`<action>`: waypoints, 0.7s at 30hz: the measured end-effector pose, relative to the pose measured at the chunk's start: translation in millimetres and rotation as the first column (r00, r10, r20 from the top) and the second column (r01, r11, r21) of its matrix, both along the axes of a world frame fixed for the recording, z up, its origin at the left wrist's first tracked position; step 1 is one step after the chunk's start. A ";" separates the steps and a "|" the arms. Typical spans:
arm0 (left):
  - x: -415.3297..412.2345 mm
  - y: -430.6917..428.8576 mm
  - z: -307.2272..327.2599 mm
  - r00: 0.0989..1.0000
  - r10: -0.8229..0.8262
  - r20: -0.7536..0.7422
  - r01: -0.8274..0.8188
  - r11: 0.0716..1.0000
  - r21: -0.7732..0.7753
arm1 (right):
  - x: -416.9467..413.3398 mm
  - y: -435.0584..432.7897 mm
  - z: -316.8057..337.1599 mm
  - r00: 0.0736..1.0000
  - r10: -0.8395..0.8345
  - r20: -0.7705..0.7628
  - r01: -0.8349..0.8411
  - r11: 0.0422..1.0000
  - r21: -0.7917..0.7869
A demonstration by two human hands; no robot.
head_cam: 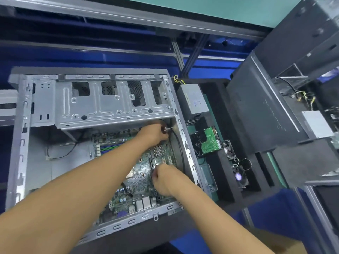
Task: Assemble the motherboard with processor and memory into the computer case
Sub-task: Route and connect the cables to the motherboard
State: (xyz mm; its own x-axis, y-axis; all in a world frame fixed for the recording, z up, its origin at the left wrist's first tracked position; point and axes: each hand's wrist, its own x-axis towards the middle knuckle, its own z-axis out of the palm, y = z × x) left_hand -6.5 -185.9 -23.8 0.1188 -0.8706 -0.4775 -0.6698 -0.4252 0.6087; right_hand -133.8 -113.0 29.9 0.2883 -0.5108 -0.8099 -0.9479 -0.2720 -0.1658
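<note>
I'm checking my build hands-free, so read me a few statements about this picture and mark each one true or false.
1. The motherboard lies inside the case. True.
2. The power supply is mounted in the case. False: it lies outside, on the black foam to the right of the case.
3. Both hands reach into the case over the motherboard. True: left hand, right hand.
4. The left hand holds a screwdriver. False: its fingers pinch a small pale cable end by the board's far edge.
5. A fan sits on the motherboard. False: the fans lie in the foam outside the case.
</note>
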 end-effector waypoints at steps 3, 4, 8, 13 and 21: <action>8.5 2.1 -3.1 0.999 -0.036 -0.009 0.036 0.999 -0.002 | 3.5 -1.0 -0.7 0.998 0.016 -0.057 -0.012 0.997 0.079; 10.1 3.2 -3.9 0.999 -0.046 -0.011 0.046 0.999 -0.018 | 3.9 -1.7 -1.4 0.998 0.022 -0.057 -0.017 0.997 0.077; 10.3 3.3 -8.9 0.998 -0.059 -0.028 0.058 0.997 -0.054 | 3.4 0.1 -0.3 0.997 0.034 -0.067 -0.029 0.997 0.066; 8.0 5.8 -16.0 0.998 -0.052 -0.020 0.049 0.990 -0.131 | 1.7 0.4 3.2 0.999 0.025 -0.043 -0.022 0.997 0.072; 1.5 6.7 -18.6 0.996 -0.083 0.021 0.085 0.960 -0.268 | 2.2 0.3 7.8 0.999 0.028 -0.019 -0.026 0.996 0.083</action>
State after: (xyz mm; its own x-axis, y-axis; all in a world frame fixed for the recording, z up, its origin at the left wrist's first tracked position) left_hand -5.0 -179.2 -42.3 0.0432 -0.9736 -0.2240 -0.7024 -0.1890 0.6863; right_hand -131.6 -112.7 37.7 0.2842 -0.4341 -0.8548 -0.9437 -0.2839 -0.1696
